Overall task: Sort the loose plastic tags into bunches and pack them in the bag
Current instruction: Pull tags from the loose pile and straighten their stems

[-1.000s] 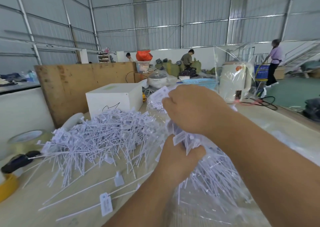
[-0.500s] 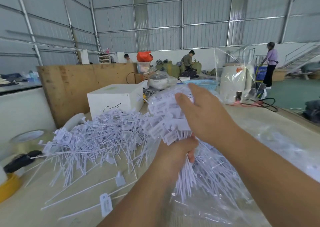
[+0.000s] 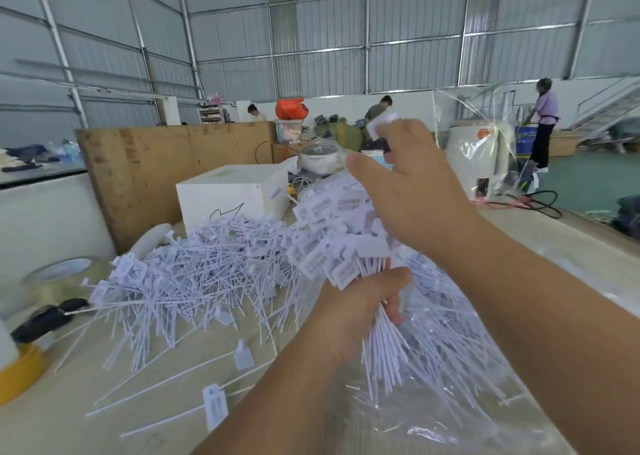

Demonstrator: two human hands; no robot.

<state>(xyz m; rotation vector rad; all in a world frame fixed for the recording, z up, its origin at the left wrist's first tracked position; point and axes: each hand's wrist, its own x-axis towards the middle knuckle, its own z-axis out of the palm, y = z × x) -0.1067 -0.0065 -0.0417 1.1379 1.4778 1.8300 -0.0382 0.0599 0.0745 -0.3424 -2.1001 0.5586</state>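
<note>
My left hand [image 3: 360, 312] grips a thick bunch of white plastic tags [image 3: 339, 232] by the stems, flat heads fanned upward. Just above the heads is my right hand [image 3: 412, 194], thumb spread, with a single white tag [image 3: 381, 123] caught at its fingertips. The stems hang down over a clear plastic bag [image 3: 457, 416] lying on the table at the right, with more tags inside it. A big loose pile of tags [image 3: 194, 267] is heaped to the left. Two stray tags [image 3: 214, 406] lie near the front.
A white box [image 3: 232, 194] stands behind the pile, with a wooden board [image 3: 156, 167] beyond it. A clear tape roll [image 3: 59, 278], a black tool [image 3: 48, 316] and yellow tape [image 3: 17, 371] sit at the left edge. A bagged white appliance [image 3: 478, 149] stands at the back right. People work far behind.
My right hand has lifted off the bunch's heads and risen with one tag. The bunch in my left hand now stands uncovered, its heads fanned out.
</note>
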